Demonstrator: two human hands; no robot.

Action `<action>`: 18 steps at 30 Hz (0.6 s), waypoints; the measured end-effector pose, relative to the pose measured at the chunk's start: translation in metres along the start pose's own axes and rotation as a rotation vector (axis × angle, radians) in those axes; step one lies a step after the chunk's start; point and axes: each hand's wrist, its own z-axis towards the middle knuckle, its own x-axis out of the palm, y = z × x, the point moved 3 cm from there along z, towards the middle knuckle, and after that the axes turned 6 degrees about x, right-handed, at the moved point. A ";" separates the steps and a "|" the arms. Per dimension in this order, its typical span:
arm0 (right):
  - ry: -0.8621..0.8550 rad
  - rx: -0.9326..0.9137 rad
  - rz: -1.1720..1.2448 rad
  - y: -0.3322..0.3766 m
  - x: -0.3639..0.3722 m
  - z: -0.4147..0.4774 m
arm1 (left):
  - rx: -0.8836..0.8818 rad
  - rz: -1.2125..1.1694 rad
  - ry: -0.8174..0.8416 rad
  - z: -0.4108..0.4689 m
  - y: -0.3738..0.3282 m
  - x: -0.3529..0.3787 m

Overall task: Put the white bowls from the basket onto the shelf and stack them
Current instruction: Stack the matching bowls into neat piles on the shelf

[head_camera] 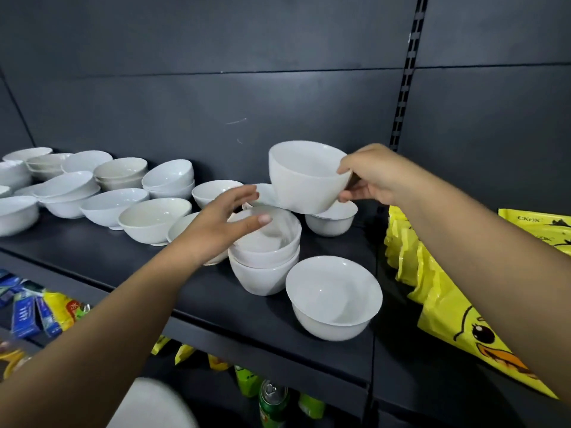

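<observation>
From the head view, the right hand [375, 176] is gripping a white bowl [306, 177] by its rim, holding it tilted in the air above the dark shelf [191, 291]. At its seven o'clock, the left hand [216, 223] is spreading its fingers loose beside a stack of two bowls [265, 257]. A single bowl [333, 298] is sitting at the stack's four o'clock. Yellow duck bags [448, 319] are lying at three o'clock.

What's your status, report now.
Right hand grips a white bowl by its rim, raised over the two-bowl stack. Left hand open beside stack. Nothing blocking.
</observation>
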 end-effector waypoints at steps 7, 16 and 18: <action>0.138 -0.057 -0.161 0.014 0.070 -0.006 | -0.080 0.057 -0.140 -0.010 0.000 -0.019; 0.040 -0.062 -0.363 -0.007 0.075 -0.002 | -0.133 0.175 -0.226 -0.029 0.015 0.000; 0.008 -0.069 -0.401 -0.013 0.075 0.001 | -0.111 0.152 -0.217 -0.031 0.018 0.006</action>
